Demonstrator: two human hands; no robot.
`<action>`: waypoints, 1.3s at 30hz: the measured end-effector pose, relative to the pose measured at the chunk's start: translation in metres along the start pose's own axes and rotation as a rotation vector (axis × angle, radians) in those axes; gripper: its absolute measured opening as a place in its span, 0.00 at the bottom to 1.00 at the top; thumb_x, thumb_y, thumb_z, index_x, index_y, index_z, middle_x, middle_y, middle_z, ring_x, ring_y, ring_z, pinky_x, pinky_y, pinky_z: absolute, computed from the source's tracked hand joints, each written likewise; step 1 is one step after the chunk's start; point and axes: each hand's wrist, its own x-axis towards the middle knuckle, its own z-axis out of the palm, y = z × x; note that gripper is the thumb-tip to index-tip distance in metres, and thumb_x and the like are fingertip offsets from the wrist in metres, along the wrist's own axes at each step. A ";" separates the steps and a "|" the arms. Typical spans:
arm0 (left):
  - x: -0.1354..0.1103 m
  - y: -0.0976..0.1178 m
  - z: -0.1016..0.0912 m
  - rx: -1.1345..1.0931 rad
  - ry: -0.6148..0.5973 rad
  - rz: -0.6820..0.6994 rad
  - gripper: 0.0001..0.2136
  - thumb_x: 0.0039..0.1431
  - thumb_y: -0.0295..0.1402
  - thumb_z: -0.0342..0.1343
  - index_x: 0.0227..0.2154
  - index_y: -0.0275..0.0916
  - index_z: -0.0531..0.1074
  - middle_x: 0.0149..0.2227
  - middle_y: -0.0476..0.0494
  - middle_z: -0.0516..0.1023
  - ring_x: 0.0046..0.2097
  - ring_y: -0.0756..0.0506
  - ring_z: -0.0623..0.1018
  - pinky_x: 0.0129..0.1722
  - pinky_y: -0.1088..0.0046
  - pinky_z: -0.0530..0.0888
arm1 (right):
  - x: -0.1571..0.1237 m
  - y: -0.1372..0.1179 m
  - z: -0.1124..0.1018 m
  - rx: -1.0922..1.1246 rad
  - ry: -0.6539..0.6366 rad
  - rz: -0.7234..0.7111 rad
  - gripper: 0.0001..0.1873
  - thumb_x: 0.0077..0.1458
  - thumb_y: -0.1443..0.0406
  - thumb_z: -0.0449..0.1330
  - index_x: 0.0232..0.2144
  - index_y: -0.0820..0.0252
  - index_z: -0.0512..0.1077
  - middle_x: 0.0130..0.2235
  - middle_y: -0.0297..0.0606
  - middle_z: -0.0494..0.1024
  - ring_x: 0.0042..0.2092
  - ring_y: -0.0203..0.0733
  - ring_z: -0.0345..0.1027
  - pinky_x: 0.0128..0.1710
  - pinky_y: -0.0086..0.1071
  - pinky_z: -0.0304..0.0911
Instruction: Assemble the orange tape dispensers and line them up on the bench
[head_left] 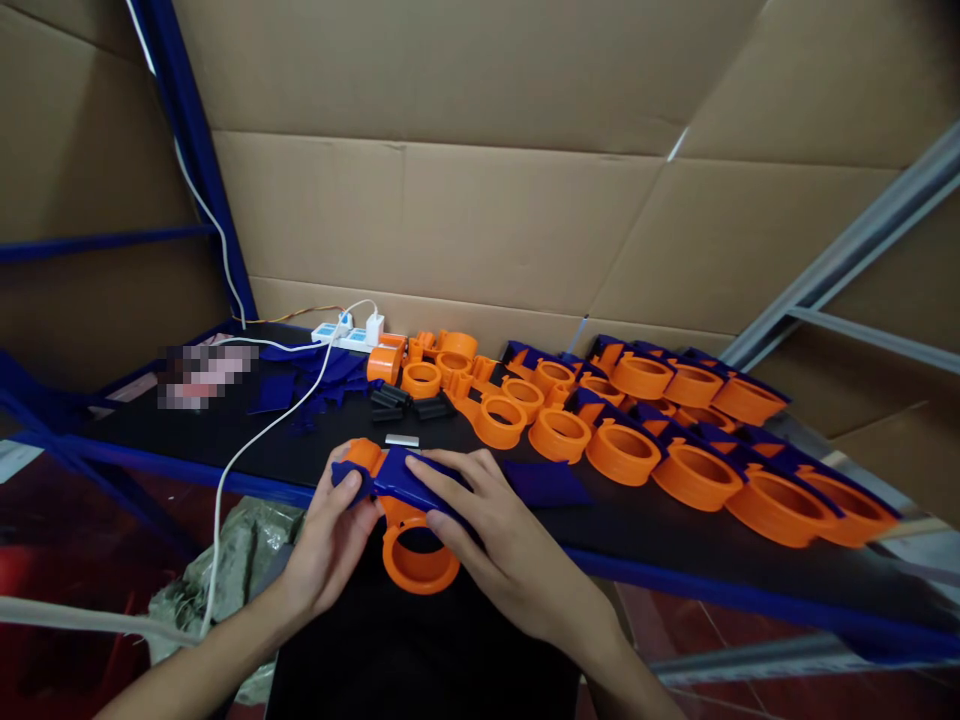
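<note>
I view a long black counter (225,440) on a blue frame, bearing, at right, rows of round orange rings with dark-blue covered stems (694,487). At its front edge, the fingers of my right hand (502,530) and left hand (326,550) grip a ring-ended orange-and-blue piece (409,490); beyond lies a small silver rectangular bar (402,440).

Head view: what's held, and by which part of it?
One orange-and-blue part: left hand at its small rounded orange end, right hand over its blue strip.
</note>
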 end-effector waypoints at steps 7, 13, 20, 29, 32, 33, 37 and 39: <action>0.001 -0.007 -0.009 -0.018 0.046 -0.039 0.22 0.59 0.41 0.63 0.55 0.46 0.68 0.51 0.41 0.77 0.53 0.37 0.77 0.55 0.53 0.72 | 0.003 0.005 0.003 0.018 -0.029 0.010 0.24 0.70 0.61 0.50 0.67 0.46 0.59 0.64 0.35 0.64 0.61 0.43 0.59 0.65 0.43 0.56; -0.001 -0.008 -0.010 0.062 0.055 0.004 0.27 0.58 0.39 0.65 0.59 0.47 0.65 0.51 0.40 0.78 0.53 0.37 0.77 0.56 0.54 0.71 | 0.003 0.006 0.003 0.071 -0.049 0.015 0.24 0.70 0.61 0.51 0.66 0.46 0.59 0.64 0.37 0.64 0.63 0.43 0.58 0.67 0.44 0.52; -0.014 0.002 -0.007 0.279 -0.012 0.031 0.34 0.51 0.32 0.68 0.61 0.49 0.62 0.49 0.43 0.76 0.50 0.38 0.77 0.51 0.61 0.73 | 0.005 0.009 0.002 0.385 -0.026 0.050 0.23 0.64 0.58 0.61 0.59 0.50 0.68 0.55 0.38 0.72 0.56 0.42 0.65 0.59 0.37 0.60; -0.020 0.012 -0.008 0.637 -0.186 0.248 0.36 0.35 0.35 0.76 0.52 0.46 0.72 0.50 0.39 0.75 0.51 0.32 0.75 0.52 0.59 0.71 | 0.012 0.010 0.021 0.941 0.077 0.291 0.15 0.55 0.55 0.68 0.35 0.60 0.72 0.31 0.31 0.70 0.32 0.33 0.62 0.33 0.28 0.59; -0.019 0.017 -0.005 0.646 -0.237 0.273 0.35 0.35 0.36 0.76 0.51 0.46 0.73 0.49 0.39 0.74 0.52 0.31 0.74 0.52 0.58 0.71 | 0.011 0.007 0.018 0.966 0.075 0.300 0.18 0.52 0.54 0.70 0.33 0.60 0.71 0.29 0.30 0.68 0.31 0.33 0.58 0.31 0.27 0.56; -0.019 0.017 -0.005 0.637 -0.260 0.276 0.35 0.35 0.36 0.77 0.51 0.45 0.74 0.48 0.38 0.74 0.51 0.31 0.74 0.52 0.57 0.71 | 0.011 0.007 0.017 0.969 0.064 0.297 0.19 0.52 0.53 0.70 0.33 0.60 0.71 0.29 0.30 0.67 0.31 0.33 0.57 0.30 0.27 0.55; -0.017 0.018 -0.008 0.622 -0.355 0.269 0.34 0.34 0.34 0.77 0.50 0.46 0.75 0.47 0.38 0.74 0.49 0.30 0.75 0.52 0.53 0.72 | 0.010 0.008 0.014 0.988 0.012 0.281 0.20 0.52 0.51 0.69 0.32 0.59 0.69 0.28 0.28 0.64 0.30 0.32 0.54 0.29 0.27 0.52; -0.017 0.019 -0.010 0.629 -0.363 0.279 0.34 0.34 0.33 0.77 0.50 0.46 0.75 0.48 0.37 0.74 0.50 0.30 0.75 0.54 0.51 0.71 | 0.009 0.009 0.013 1.001 0.004 0.279 0.19 0.53 0.52 0.69 0.32 0.60 0.69 0.28 0.28 0.64 0.30 0.32 0.54 0.30 0.27 0.51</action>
